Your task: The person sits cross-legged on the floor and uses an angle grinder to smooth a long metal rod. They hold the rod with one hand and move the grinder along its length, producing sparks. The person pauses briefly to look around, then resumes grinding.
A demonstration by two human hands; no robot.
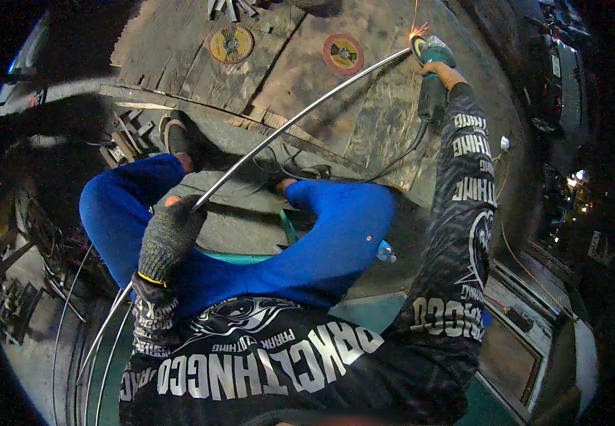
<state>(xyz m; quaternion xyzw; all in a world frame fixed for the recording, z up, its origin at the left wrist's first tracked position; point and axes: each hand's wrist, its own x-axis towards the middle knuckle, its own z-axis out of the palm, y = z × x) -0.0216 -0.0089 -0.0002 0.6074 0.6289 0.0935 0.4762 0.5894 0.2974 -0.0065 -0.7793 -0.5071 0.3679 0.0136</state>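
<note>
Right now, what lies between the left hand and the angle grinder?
The head view shows a metal rod spanning from the gloved left hand to the angle grinder, with wooden boards beneath its far part.

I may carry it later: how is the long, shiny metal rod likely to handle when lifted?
The metal rod is probably stiff: it spans from the left hand to the grinder without obvious sagging. Its smooth, shiny surface may be slippery. Being long and slender, it would likely swing if gripped near one end.
</note>
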